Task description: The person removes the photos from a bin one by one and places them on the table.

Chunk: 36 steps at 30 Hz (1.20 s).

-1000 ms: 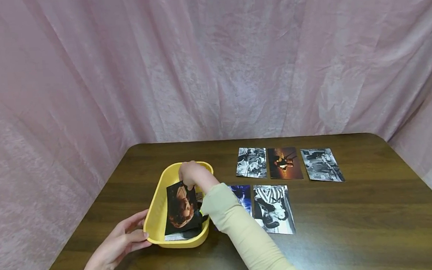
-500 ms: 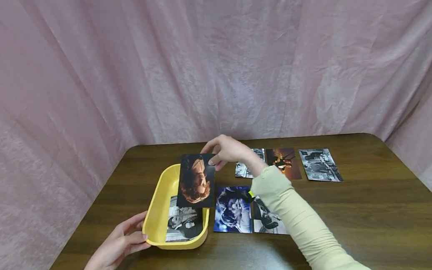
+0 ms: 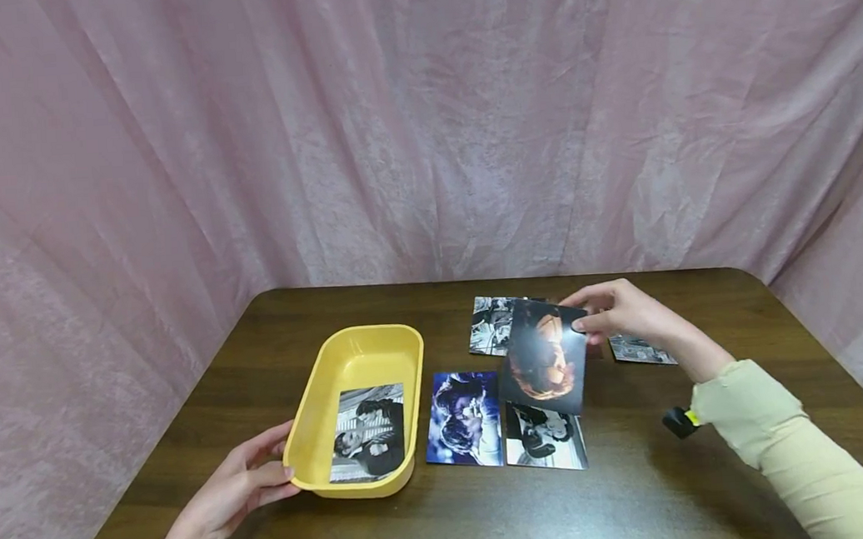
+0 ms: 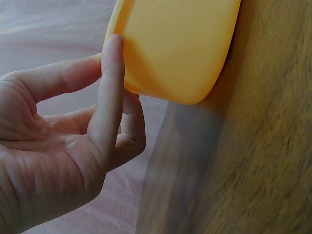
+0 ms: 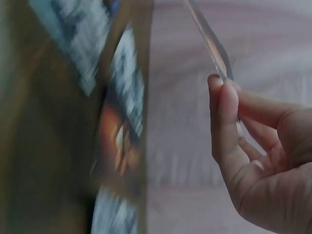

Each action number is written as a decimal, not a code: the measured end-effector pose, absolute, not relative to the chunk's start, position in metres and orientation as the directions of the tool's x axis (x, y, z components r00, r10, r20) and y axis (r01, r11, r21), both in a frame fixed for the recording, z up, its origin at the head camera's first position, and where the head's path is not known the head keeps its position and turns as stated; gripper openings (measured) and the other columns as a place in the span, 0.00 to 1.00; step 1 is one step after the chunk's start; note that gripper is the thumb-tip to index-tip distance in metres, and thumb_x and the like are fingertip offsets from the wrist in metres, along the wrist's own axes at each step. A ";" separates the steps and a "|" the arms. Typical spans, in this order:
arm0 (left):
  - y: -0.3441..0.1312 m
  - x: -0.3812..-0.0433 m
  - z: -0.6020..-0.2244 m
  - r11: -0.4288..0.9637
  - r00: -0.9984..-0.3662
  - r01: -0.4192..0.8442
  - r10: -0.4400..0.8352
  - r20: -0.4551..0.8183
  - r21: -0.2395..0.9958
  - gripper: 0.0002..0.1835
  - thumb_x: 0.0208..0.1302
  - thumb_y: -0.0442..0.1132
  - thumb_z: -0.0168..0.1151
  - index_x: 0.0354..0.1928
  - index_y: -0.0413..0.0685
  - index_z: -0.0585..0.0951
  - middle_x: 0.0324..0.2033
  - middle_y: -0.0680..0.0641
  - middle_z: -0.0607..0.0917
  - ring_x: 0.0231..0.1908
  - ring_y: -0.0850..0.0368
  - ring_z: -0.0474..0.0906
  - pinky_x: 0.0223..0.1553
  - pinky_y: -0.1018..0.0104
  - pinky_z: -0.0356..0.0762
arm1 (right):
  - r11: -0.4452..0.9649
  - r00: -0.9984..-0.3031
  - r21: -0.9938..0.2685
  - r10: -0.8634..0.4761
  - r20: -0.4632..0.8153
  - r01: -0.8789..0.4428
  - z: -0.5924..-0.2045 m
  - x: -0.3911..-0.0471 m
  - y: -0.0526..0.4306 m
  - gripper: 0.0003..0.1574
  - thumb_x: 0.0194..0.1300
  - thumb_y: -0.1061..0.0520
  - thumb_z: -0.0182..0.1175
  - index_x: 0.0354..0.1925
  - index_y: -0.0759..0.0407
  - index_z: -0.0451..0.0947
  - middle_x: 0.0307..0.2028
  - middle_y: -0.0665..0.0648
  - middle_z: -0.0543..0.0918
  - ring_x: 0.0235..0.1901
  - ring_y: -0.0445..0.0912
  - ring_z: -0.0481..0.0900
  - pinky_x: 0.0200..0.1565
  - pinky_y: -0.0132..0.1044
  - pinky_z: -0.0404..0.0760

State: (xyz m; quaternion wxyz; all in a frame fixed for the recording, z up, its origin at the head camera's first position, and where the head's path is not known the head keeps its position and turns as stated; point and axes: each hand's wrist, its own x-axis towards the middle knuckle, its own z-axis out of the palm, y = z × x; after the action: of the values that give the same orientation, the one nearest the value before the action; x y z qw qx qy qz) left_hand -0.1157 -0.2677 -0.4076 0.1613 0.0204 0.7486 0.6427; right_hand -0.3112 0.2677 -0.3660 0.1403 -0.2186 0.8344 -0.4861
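My right hand (image 3: 618,315) pinches a dark photo card (image 3: 546,357) by its edge, thumb on the front, and holds it above the other cards. In the right wrist view the same card (image 5: 214,46) shows nearly edge-on between thumb and fingers. My left hand (image 3: 239,483) grips the near left rim of a yellow plastic tray (image 3: 314,411); in the left wrist view the thumb and fingers pinch the tray wall (image 4: 170,53). Inside the tray lies a black-and-white photo card (image 3: 370,434).
On the brown table (image 3: 434,520) lie a blue photo card (image 3: 463,419) and a black-and-white card (image 3: 541,444), partly covered. Behind them are another black-and-white card (image 3: 490,325), a mostly hidden orange card (image 5: 117,136), and a far right card (image 3: 640,350). A pink curtain (image 3: 422,136) hangs behind.
My right hand has lifted the dark photo card out of the tray and carried it right, over the laid-out cards. A black-and-white card in the tray is now uncovered. My left hand stays on the rim.
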 end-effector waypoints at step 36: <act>-0.272 -0.114 -0.407 0.188 -0.945 -0.195 0.229 -0.235 0.963 0.42 0.66 0.30 0.54 0.75 0.27 0.43 0.49 0.47 0.68 0.46 0.59 0.82 0.48 0.64 0.85 | 0.729 -0.958 -0.664 -0.279 -0.068 -0.165 -0.436 -0.265 0.327 0.22 0.55 0.63 0.69 0.50 0.63 0.84 0.27 0.55 0.75 0.23 0.42 0.72 0.23 0.32 0.77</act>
State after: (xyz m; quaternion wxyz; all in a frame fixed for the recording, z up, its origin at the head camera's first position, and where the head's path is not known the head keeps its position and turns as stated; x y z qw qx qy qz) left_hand -0.1138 -0.2724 -0.4073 0.1660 0.0113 0.7525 0.6372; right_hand -0.2646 0.3273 -0.4361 0.0820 -0.1200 0.9262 -0.3478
